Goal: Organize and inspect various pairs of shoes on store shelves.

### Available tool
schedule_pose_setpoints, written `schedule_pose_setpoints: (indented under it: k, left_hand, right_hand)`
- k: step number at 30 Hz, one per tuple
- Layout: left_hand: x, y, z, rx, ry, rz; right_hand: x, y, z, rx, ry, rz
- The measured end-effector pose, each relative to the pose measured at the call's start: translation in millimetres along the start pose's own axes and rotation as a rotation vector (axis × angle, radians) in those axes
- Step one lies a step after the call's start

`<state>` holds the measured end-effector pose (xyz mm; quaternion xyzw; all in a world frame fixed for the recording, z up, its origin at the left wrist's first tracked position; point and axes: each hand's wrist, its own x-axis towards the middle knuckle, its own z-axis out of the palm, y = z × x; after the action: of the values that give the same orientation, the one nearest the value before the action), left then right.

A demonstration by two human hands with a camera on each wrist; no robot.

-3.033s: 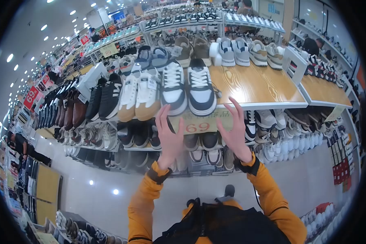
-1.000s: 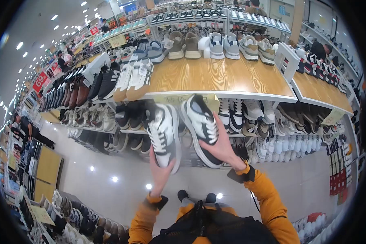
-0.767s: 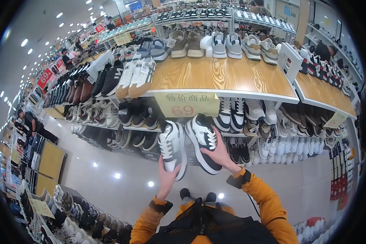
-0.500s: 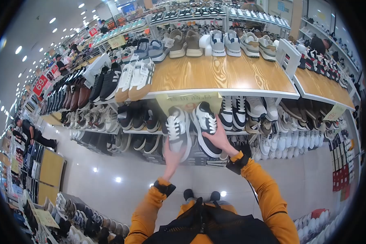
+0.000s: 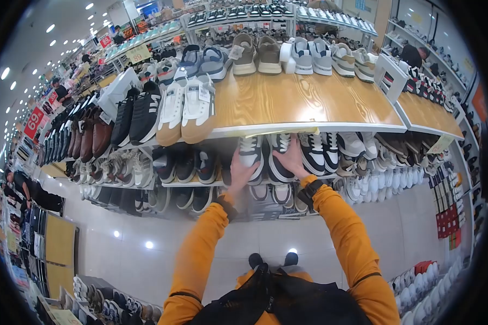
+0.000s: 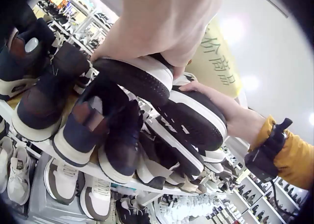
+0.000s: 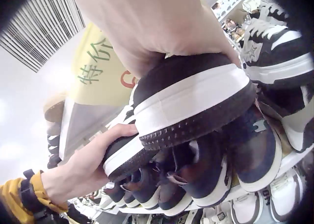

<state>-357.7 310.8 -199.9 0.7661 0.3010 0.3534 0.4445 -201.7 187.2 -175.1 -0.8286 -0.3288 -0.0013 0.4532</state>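
Observation:
My left hand (image 5: 242, 172) grips a black-and-white sneaker (image 5: 250, 153) with white laces by its toe end, its thumb along one side. Beside it my right hand (image 5: 290, 158) holds the matching sneaker (image 5: 278, 157) round the outer side. Both shoes point toward me, at the lower shelf just under the wooden display top (image 5: 309, 103). The right wrist view shows the thick white midsole and black outsole of the right sneaker (image 7: 191, 104), tilted and close over dark shoes on that shelf. In the left wrist view the left sneaker's black sole (image 6: 132, 79) faces the camera.
Black-and-white sneakers (image 5: 312, 154) stand right of the held pair, dark shoes (image 5: 185, 165) to the left. A yellow price sign (image 7: 98, 69) hangs from the display edge above. White-and-tan sneakers (image 5: 196, 111) stand on top at the left. More shoes (image 5: 281, 194) sit lower down.
The two sneakers, on the display top three seconds ago, were lifted off, brought down toward me, then moved forward to the lower shelf. The sign edge now tilts above them.

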Motion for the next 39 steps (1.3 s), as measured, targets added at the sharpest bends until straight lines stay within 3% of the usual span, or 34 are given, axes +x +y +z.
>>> schedule_pose_setpoints:
  k: [2,8,12,13,14,16,18,24,25,26,29,30,32,36,39]
  left_hand:
    - [6.7,-12.6,9.3,0.074,0.011,0.035]
    - [32.7,-12.2,34.3,0.1,-0.007,0.045]
    - [35.4,-29.2,58.3,0.236,0.03,0.077]
    - [36.2,-40.2,65.0,0.286,0.064,0.108]
    - [35.3,-51.0,72.0,0.336,0.093,0.137]
    - [35.9,-48.8,69.3,0.409,0.078,0.124]
    - [36.7,-49.9,65.6,0.341,0.013,0.072]
    - [23.5,-42.0,66.7,0.376,0.069,0.03]
    - [21.6,-44.4,66.8,0.383,0.082,0.07]
    - [16.5,-47.6,69.2,0.386,0.089,0.107]
    - [5.4,-43.9,70.1,0.377,0.112,0.121]
    - [2.6,-43.7,69.6,0.379,0.112,0.137]
    - [-2.9,-39.4,67.7,0.381,0.107,0.127]
    - [-10.8,-37.2,63.4,0.369,0.084,0.112]
    - [-15.0,-36.8,67.3,0.408,0.175,0.175]
  right_hand:
    - [4.8,10.3,10.8,-0.034,0.059,-0.076]
    - [30.7,29.3,29.2,-0.059,0.052,-0.045]
    - [46.6,67.8,42.8,-0.147,-0.022,-0.177]
    - [40.7,69.0,38.5,-0.175,-0.056,-0.173]
    - [33.6,72.9,41.6,-0.163,-0.153,-0.013]
    - [19.7,75.2,42.5,-0.206,-0.261,-0.009]
    - [16.4,76.2,43.2,-0.159,-0.228,-0.064]
    - [39.6,63.0,38.1,-0.221,-0.212,-0.028]
    - [47.2,57.2,35.7,-0.167,-0.249,0.063]
    - [49.8,64.2,39.8,-0.145,-0.121,-0.098]
    - [58.4,58.9,31.0,-0.315,-0.369,0.004]
    - [54.9,65.1,37.7,-0.313,-0.373,0.001]
    - [44.2,77.6,49.2,-0.389,-0.137,-0.153]
    - [34.0,75.9,34.9,-0.303,-0.278,-0.062]
    - [37.4,85.1,32.7,-0.244,-0.283,-0.171]
